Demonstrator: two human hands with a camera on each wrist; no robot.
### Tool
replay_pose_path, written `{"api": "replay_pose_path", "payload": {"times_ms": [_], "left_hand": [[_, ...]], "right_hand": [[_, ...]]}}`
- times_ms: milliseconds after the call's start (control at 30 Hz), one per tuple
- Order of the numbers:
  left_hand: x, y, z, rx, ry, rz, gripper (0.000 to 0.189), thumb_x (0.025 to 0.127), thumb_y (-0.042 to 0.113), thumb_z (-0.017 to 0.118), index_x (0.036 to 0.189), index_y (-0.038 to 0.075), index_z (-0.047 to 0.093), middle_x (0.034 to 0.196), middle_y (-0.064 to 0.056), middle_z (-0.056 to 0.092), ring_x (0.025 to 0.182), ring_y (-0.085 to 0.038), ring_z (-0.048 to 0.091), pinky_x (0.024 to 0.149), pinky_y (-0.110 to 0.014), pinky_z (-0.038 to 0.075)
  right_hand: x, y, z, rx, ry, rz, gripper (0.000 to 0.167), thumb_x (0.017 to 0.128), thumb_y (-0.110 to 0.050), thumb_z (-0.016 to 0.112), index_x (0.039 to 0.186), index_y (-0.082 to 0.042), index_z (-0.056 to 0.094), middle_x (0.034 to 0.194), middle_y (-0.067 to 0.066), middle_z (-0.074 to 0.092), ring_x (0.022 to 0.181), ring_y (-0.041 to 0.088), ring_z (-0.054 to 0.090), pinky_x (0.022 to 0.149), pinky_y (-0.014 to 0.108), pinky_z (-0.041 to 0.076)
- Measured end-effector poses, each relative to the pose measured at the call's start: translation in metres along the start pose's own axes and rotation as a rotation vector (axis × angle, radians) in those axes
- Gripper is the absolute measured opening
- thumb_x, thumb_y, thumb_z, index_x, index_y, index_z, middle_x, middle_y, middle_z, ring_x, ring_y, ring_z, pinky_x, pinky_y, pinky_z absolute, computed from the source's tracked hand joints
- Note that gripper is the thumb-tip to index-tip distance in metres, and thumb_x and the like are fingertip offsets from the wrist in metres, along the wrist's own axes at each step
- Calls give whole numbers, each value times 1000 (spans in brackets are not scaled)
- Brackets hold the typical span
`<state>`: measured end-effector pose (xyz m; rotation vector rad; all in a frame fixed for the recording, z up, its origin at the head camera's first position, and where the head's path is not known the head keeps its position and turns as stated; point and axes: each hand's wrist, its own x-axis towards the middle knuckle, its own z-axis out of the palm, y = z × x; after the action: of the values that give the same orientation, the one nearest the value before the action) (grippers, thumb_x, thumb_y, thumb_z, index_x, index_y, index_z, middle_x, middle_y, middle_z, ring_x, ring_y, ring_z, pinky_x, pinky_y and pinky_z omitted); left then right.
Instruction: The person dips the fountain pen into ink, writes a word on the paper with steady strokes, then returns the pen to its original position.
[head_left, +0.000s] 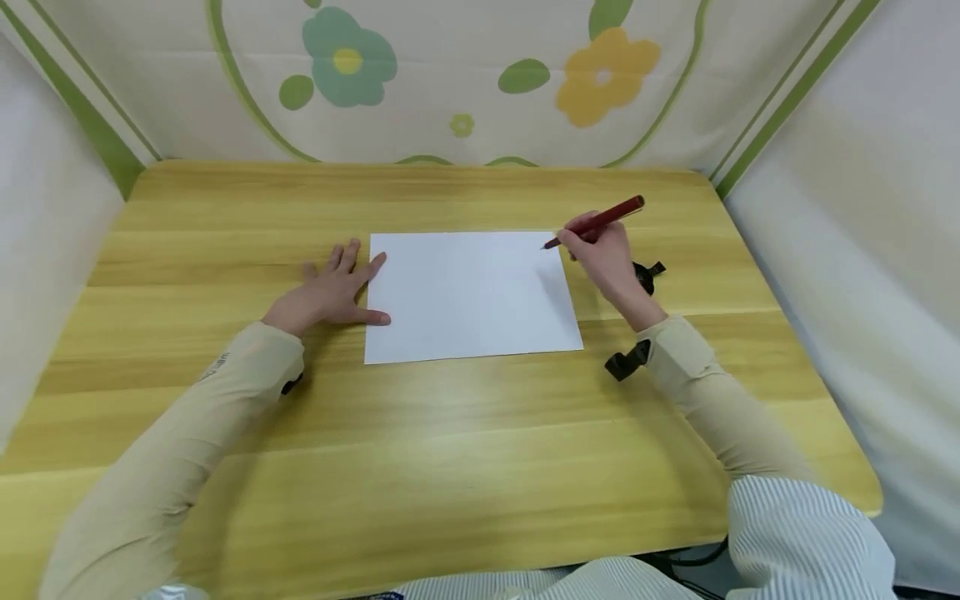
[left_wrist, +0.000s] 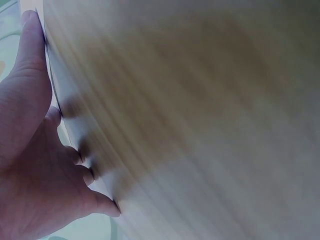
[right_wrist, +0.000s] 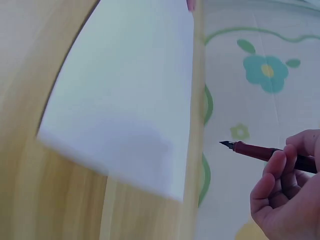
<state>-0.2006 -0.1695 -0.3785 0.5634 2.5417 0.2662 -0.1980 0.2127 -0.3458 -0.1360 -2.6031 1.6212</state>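
A blank white sheet of paper (head_left: 468, 296) lies flat on the wooden table. My left hand (head_left: 330, 292) rests at its left edge with fingers spread, thumb and index finger on the paper; the left wrist view shows the same hand (left_wrist: 45, 165) from the side. Between thumb and fingers, my right hand (head_left: 603, 254) holds a dark red fountain pen (head_left: 607, 217) over the paper's upper right corner. In the right wrist view the pen's bare nib (right_wrist: 226, 144) shows, pointing away from the right hand (right_wrist: 290, 190). The nib seems to be off the paper.
The wooden table (head_left: 450, 467) surrounds the paper on all sides. Behind it hangs a white cloth (head_left: 450, 50) with printed flowers, and white fabric (head_left: 847, 183) closes off the right side. Black straps (head_left: 628, 360) stick out by the right wrist.
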Motion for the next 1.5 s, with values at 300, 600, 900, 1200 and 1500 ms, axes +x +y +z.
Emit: {"api": "replay_pose_path", "payload": {"times_ms": [300,600,900,1200,1500], "left_hand": [[13,11,3,11,13,16,104,81,65,59,154,20,-1,155,-25,-21,142,-49,-13,100,-79,0],[15,16,5,-4,8,11,104,82,62,60,154,20,-2,154,-24,-23,142,-47,-16,101,-78,-3],[16,19,5,-5,12,-2,103,82,62,60,154,21,-1,155,-23,-22,142,-48,-15,102,-78,-2],[19,18,7,-2,6,-3,103,81,65,59,153,23,-3,155,-22,-23,142,-47,-16,102,-78,-2],[18,18,7,2,4,-8,103,82,63,60,153,23,-3,155,-22,-23,142,-47,-16,102,-78,-2]], "right_hand": [[8,-16,64,59,-137,-45,13,89,-17,63,94,-6,63,81,6,63,61,13,54,61,28,47],[16,-22,109,74,-216,-86,13,90,-15,62,96,-4,63,84,8,63,63,13,54,59,22,45],[19,-29,136,63,-258,-131,13,91,-14,61,97,-3,63,86,10,64,62,12,53,59,21,46],[19,-30,149,20,-276,-168,13,92,-14,61,98,-3,63,86,11,64,62,12,55,58,21,46],[18,-28,151,51,-280,-162,12,91,-13,60,96,-3,62,80,7,62,60,12,53,55,22,44]]}}
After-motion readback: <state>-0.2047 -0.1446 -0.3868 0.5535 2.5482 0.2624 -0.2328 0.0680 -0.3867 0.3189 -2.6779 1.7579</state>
